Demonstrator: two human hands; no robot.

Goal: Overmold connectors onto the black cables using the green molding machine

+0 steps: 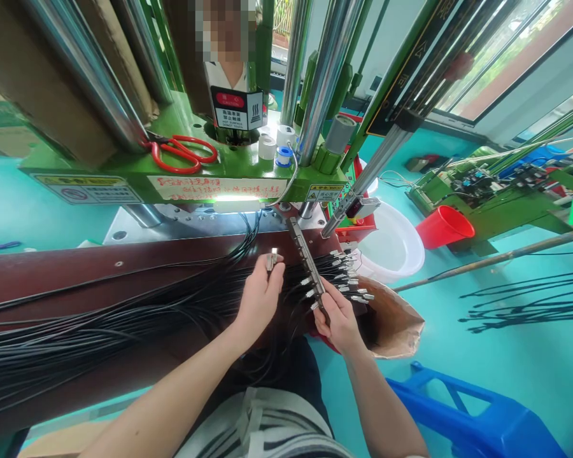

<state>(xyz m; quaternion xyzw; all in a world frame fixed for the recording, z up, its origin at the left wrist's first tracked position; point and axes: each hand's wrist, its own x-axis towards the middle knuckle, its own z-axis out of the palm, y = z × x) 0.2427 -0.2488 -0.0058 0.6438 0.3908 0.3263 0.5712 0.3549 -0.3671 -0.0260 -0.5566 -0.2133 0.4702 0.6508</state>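
Note:
My left hand (261, 292) pinches a cable connector (272, 258) with a shiny metal end pointing up. In my right hand (337, 317) is the near end of a long, narrow metal bar (306, 257), tilted away toward the machine. Metal connector ends stick out along the bar's lower part. Beneath both hands a thick bundle of black cables (172, 312) stretches across the brown tabletop, and its silver connector ends (346, 270) fan out just right of the bar.
A green press (172, 172) with steel columns stands ahead, with red-handled scissors (184, 154) and tape rolls (283, 156) on it. To the right are a cardboard box (401, 318), a white tub (396, 242), a red bucket (444, 227) and a blue stool (487, 413).

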